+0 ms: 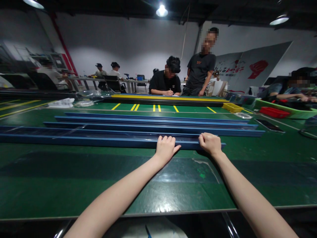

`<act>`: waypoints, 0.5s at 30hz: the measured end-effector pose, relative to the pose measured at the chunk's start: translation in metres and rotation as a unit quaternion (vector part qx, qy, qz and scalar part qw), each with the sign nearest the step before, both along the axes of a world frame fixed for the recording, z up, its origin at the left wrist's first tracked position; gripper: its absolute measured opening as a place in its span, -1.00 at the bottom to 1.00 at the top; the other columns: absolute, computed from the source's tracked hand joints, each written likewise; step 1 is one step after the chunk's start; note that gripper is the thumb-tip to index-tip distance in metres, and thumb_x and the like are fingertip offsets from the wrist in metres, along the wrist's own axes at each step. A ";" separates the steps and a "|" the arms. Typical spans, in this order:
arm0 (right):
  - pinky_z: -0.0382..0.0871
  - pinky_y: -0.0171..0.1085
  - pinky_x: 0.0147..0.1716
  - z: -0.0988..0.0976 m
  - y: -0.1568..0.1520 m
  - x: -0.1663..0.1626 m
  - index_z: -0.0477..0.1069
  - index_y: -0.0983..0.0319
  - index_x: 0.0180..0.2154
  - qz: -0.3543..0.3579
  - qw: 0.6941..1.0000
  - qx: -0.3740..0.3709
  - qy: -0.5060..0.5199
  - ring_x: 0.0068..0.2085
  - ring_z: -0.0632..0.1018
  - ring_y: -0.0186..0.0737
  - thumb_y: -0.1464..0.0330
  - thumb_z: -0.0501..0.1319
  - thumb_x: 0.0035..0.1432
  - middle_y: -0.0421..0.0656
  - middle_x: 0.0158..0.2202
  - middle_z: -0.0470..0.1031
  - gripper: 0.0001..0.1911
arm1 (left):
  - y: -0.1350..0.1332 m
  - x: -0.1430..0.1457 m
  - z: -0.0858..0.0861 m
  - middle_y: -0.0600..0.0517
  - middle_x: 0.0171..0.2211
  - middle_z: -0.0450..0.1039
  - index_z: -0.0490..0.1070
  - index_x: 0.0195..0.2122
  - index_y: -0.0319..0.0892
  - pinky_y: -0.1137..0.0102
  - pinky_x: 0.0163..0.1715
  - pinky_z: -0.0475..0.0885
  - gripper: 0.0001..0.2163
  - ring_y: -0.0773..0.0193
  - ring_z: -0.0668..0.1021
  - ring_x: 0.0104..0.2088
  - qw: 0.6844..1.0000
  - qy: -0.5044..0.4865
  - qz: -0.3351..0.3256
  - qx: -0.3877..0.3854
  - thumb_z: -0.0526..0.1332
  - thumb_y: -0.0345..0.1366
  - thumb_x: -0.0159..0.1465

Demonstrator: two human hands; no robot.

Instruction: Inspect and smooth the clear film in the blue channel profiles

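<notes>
The nearest blue channel-shaped rail [106, 142] lies lengthwise across the green table, with clear, shiny film showing in its trough. My left hand [166, 148] is hooked over its front wall, fingers curled into the trough and thumb out to the right. Closer to the rail's right end, my right hand [210, 143] is closed in a fist over the same wall; its fingertips are hidden. Just behind lie several more blue rails [237, 132], roughly parallel to the first.
A clear sheet [99, 165] lies flat along the table's [138, 198] front. Yellow rails [168, 98], a yellow tray [232, 107], a red tray [274, 112], a green bin [299, 114] and a phone [269, 126] are farther back. Several people sit or stand beyond.
</notes>
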State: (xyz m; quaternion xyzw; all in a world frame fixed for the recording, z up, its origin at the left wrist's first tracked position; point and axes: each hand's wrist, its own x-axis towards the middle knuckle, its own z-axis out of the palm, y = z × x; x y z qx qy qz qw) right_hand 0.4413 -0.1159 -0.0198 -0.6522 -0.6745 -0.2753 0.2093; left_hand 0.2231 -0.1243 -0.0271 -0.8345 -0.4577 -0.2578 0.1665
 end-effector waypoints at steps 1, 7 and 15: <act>-0.10 -0.35 -0.59 0.000 0.000 0.000 0.31 0.26 -0.67 -0.001 1.000 -0.002 0.001 -0.55 0.33 -0.35 0.31 -0.08 0.05 -0.13 -0.57 0.42 -0.63 | 0.000 0.000 0.000 -0.03 -0.41 0.40 0.33 -0.40 -0.21 0.28 -0.31 0.13 -0.70 0.17 0.40 -0.34 1.000 0.000 0.001 -0.001 0.05 -0.05 0.18; -0.10 -0.35 -0.58 -0.001 0.000 0.001 0.31 0.26 -0.66 -0.002 1.000 0.000 -0.002 -0.54 0.35 -0.35 0.30 -0.08 0.06 -0.13 -0.57 0.43 -0.62 | 0.000 0.001 0.000 -0.03 -0.42 0.41 0.33 -0.41 -0.21 0.28 -0.33 0.14 -0.69 0.17 0.41 -0.35 1.000 -0.001 0.001 -0.003 0.05 -0.05 0.18; -0.09 -0.34 -0.58 -0.002 0.001 0.001 0.32 0.26 -0.66 -0.003 1.000 0.000 0.002 -0.55 0.35 -0.34 0.30 -0.09 0.06 -0.12 -0.57 0.43 -0.61 | 0.001 0.000 0.000 -0.03 -0.44 0.42 0.33 -0.42 -0.21 0.29 -0.33 0.14 -0.69 0.18 0.41 -0.36 1.000 0.000 0.000 -0.011 0.05 -0.04 0.17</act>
